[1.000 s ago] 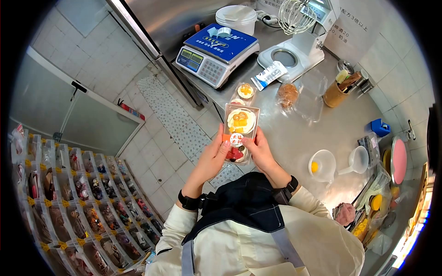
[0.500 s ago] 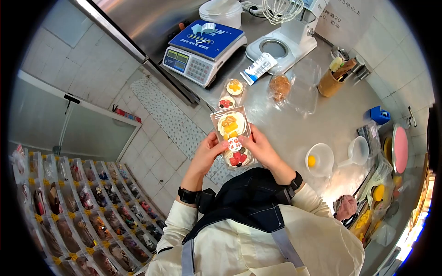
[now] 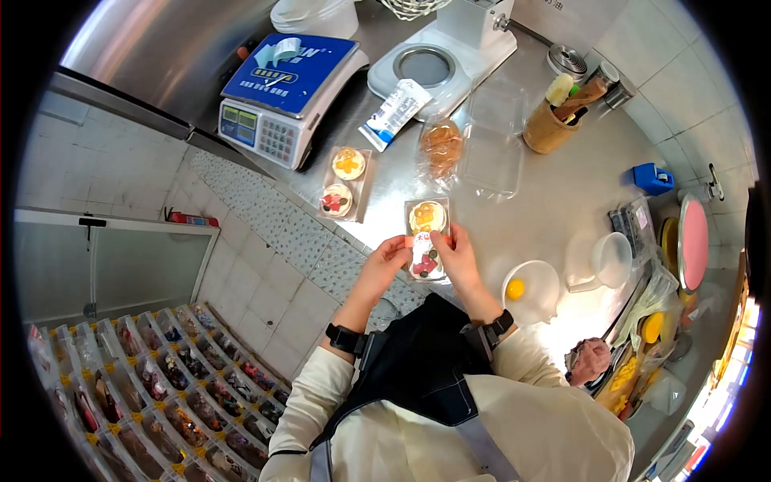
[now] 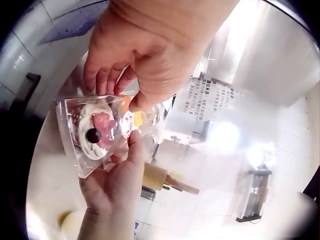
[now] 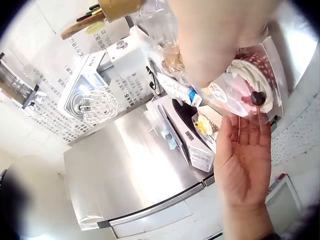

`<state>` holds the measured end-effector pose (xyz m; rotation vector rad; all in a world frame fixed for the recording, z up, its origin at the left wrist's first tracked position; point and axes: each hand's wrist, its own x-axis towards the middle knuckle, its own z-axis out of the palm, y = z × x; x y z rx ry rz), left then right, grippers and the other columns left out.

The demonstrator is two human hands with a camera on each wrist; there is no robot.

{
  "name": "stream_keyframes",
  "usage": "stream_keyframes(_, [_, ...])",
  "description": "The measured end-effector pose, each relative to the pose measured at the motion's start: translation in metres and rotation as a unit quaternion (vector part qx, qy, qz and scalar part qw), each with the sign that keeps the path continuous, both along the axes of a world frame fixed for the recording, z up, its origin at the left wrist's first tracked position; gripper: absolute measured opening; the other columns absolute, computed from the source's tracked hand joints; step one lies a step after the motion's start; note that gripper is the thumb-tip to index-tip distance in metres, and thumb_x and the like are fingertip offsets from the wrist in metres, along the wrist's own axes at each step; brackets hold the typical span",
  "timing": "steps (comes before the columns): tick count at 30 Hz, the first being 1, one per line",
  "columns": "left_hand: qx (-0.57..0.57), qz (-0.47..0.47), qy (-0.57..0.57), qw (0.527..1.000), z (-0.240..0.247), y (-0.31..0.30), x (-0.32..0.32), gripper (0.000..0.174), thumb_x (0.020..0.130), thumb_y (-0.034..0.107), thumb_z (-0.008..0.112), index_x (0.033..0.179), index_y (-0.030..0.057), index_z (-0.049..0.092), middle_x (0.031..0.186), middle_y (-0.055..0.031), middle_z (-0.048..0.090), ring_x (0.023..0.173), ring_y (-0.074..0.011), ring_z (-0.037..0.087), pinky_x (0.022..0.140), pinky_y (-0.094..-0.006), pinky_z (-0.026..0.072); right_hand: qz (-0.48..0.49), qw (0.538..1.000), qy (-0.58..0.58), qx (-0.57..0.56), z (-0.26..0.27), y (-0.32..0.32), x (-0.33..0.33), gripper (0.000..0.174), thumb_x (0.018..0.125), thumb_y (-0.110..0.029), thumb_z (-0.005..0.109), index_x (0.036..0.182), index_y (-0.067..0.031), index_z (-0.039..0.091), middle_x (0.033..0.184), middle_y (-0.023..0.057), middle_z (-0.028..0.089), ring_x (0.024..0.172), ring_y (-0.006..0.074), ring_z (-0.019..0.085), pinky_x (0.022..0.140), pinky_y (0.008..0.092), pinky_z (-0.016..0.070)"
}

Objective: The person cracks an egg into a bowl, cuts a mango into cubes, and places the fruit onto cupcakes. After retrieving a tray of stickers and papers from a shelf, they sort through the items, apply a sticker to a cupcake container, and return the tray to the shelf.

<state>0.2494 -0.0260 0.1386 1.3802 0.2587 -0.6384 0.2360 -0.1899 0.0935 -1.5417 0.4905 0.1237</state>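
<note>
A clear box of two cupcakes (image 3: pixel 426 215) lies between my hands near the counter's front edge, one cupcake with orange topping, the other with red fruit and a dark berry. A round red-and-white sticker on an orange band crosses its lid. My right hand (image 3: pixel 459 261) holds the box at its right side, thumb pressing the sticker (image 4: pixel 128 124). My left hand (image 3: pixel 385 263) is at the left side; in the right wrist view its palm (image 5: pixel 245 167) faces the camera and fairly straight fingers touch the box's edge. A second cupcake box (image 3: pixel 345 185) stands farther left.
Left of centre is a blue-topped scale (image 3: pixel 289 76), beside a white mixer (image 3: pixel 426 68). Nearer lie a blue-and-white packet (image 3: pixel 395 114) and a bun in plastic (image 3: pixel 442 149). To the right are a utensil pot (image 3: pixel 551 128) and a bowl with egg yolk (image 3: pixel 530 289).
My hands have brought the cupcake box rightward in view, over the counter. The left fingers have moved off the front to its left side. The second box now shows fully, and the head view has shifted.
</note>
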Motion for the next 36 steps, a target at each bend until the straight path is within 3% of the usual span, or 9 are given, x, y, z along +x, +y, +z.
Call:
stream_keyframes(2, [0.012, 0.000, -0.016, 1.000, -0.002, -0.009, 0.001, 0.040, 0.086, 0.013, 0.057, 0.120, -0.0024, 0.046, 0.109, -0.0078, 0.056, 0.100, -0.0139, 0.052, 0.089, -0.0263, 0.0412, 0.034, 0.985, 0.027, -0.169, -0.006, -0.010, 0.004, 0.051, 0.081, -0.035, 0.060, 0.118, -0.0011, 0.049, 0.110, 0.0221, 0.048, 0.102, 0.0340, 0.045, 0.091, 0.0413, 0.0361])
stream_keyframes(5, [0.042, -0.011, -0.011, 0.999, -0.008, -0.016, 0.003, 0.039, 0.086, 0.013, 0.057, 0.120, -0.0006, 0.045, 0.109, -0.0072, 0.055, 0.100, -0.0144, 0.052, 0.088, -0.0266, 0.0419, -0.010, 0.962, -0.025, -0.271, 0.005, -0.007, 0.002, 0.048, 0.082, -0.033, 0.059, 0.118, -0.0039, 0.048, 0.113, 0.0206, 0.045, 0.108, 0.0347, 0.038, 0.096, 0.0416, 0.0303])
stream_keyframes(10, [0.083, 0.005, -0.039, 0.996, -0.026, -0.012, -0.007, 0.039, 0.087, 0.014, 0.055, 0.122, 0.0022, 0.043, 0.107, -0.0088, 0.055, 0.097, -0.0148, 0.053, 0.084, -0.0272, 0.0432, -0.061, 0.979, -0.028, -0.194, 0.002, -0.003, 0.001, 0.052, 0.081, -0.023, 0.062, 0.122, -0.0011, 0.038, 0.118, 0.0183, 0.040, 0.111, 0.0321, 0.035, 0.095, 0.0410, 0.0299])
stream_keyframes(16, [0.119, 0.057, -0.082, 0.988, -0.017, 0.044, -0.046, 0.029, 0.088, 0.016, 0.053, 0.116, 0.0050, 0.051, 0.099, -0.0080, 0.060, 0.090, -0.0139, 0.057, 0.081, -0.0269, 0.0453, -0.063, 0.965, -0.220, -0.127, 0.058, -0.006, -0.001, 0.047, 0.084, -0.011, 0.057, 0.123, -0.0014, 0.034, 0.116, 0.0122, 0.042, 0.106, 0.0196, 0.042, 0.089, 0.0322, 0.0353])
stream_keyframes(21, [0.259, 0.164, -0.065, 0.950, 0.021, 0.121, -0.122, 0.028, 0.090, 0.019, 0.053, 0.114, 0.0040, 0.052, 0.095, -0.0047, 0.060, 0.089, -0.0111, 0.055, 0.078, -0.0254, 0.0448, 0.096, 0.973, -0.209, 0.024, 0.083, 0.024, -0.009, 0.021, 0.089, -0.005, 0.048, 0.109, -0.0016, 0.048, 0.091, 0.0064, 0.057, 0.074, 0.0123, 0.053, 0.069, 0.0216, 0.0430])
stream_keyframes(24, [0.248, 0.272, -0.074, 0.927, 0.032, 0.150, -0.188, 0.028, 0.090, 0.021, 0.052, 0.113, 0.0043, 0.053, 0.094, -0.0044, 0.060, 0.087, -0.0111, 0.055, 0.077, -0.0256, 0.0450, 0.209, 0.959, -0.192, 0.017, 0.079, 0.042, -0.020, 0.013, 0.091, -0.006, 0.045, 0.100, -0.0005, 0.053, 0.091, 0.0085, 0.056, 0.079, 0.0128, 0.053, 0.070, 0.0232, 0.0451])
stream_keyframes(31, [0.156, 0.561, -0.076, 0.809, 0.086, 0.180, -0.409, 0.028, 0.091, 0.020, 0.050, 0.113, 0.0032, 0.053, 0.100, -0.0052, 0.060, 0.089, -0.0106, 0.055, 0.080, -0.0257, 0.0443, 0.496, 0.822, -0.280, 0.019, 0.072, 0.155, -0.077, 0.013, 0.087, 0.001, 0.042, 0.089, 0.0009, 0.054, 0.083, 0.0054, 0.055, 0.069, 0.0114, 0.050, 0.064, 0.0220, 0.0407])
stream_keyframes(33, [0.304, 0.605, -0.060, 0.734, 0.107, 0.178, -0.483, 0.028, 0.091, 0.020, 0.050, 0.113, 0.0032, 0.052, 0.103, -0.0054, 0.059, 0.090, -0.0115, 0.056, 0.083, -0.0255, 0.0438, 0.572, 0.757, -0.315, -0.018, 0.092, 0.202, -0.115, 0.013, 0.084, 0.003, 0.042, 0.084, 0.0015, 0.055, 0.080, 0.0047, 0.054, 0.067, 0.0117, 0.050, 0.063, 0.0219, 0.0406])
stream_keyframes(36, [0.533, 0.632, 0.022, 0.563, 0.106, 0.172, -0.596, 0.034, 0.083, 0.015, 0.054, 0.115, 0.0038, 0.051, 0.113, -0.0150, 0.056, 0.104, -0.0290, 0.052, 0.089, -0.0366, 0.0412, 0.653, 0.641, -0.400, -0.051, 0.115, 0.273, -0.185, 0.016, 0.075, 0.008, 0.047, 0.085, 0.0007, 0.057, 0.078, 0.0104, 0.055, 0.068, 0.0187, 0.054, 0.064, 0.0257, 0.0428])
